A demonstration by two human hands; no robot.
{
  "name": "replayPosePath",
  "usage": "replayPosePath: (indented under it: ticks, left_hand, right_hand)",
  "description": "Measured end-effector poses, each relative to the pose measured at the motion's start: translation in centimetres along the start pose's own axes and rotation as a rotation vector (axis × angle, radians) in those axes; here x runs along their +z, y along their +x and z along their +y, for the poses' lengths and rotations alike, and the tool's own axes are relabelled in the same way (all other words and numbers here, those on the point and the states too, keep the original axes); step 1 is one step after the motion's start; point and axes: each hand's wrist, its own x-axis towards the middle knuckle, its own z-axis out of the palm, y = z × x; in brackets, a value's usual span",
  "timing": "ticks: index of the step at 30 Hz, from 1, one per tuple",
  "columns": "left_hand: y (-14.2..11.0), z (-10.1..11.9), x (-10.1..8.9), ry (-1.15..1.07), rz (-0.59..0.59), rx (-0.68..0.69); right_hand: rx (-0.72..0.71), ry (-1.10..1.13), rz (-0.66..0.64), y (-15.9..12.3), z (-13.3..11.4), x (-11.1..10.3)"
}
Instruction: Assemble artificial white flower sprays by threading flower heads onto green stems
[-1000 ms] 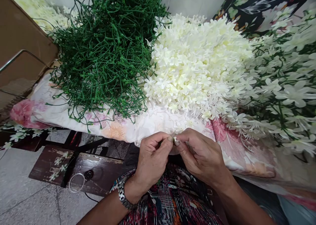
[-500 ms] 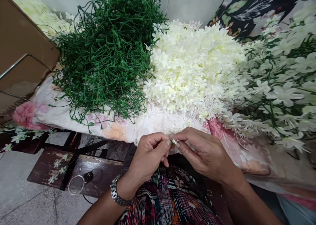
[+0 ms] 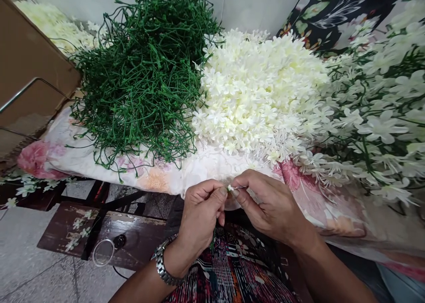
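My left hand (image 3: 203,210) pinches a green artificial stem (image 3: 212,240), whose lower part hangs below the fingers against my patterned clothing. At the pinch, a small white flower piece (image 3: 230,188) shows at the stem's tip. My right hand (image 3: 265,203) is closed, thumb and forefinger pinching the thin white end of that piece. Both fingertips nearly meet just above my lap. Beyond them lie a heap of green stems (image 3: 142,81) and a heap of loose white artificial blossoms (image 3: 259,95).
Assembled white flower sprays (image 3: 381,126) fill the right side. A floral cloth (image 3: 159,179) covers the work surface. A cardboard box (image 3: 33,59) stands at the left. Below it are a dark wooden bench (image 3: 133,236) and a clear round cup (image 3: 103,252).
My fingertips have drawn slightly apart, so more of the white piece shows between them. Both hands remain in nearly the same place, still pinching.
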Motion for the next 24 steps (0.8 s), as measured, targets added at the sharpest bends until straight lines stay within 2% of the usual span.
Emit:
replayPosePath:
  ticks: [10,24]
  left_hand:
    - [-0.1,0.1,0.7,-0.052,0.095,-0.010]
    - [-0.1,-0.1,0.9,-0.029,0.107,-0.007]
  right_hand:
    - [-0.050,-0.003,0.054,0.0,-0.1,0.7]
    - [-0.061,0.003,0.071,0.0,-0.2,1.3]
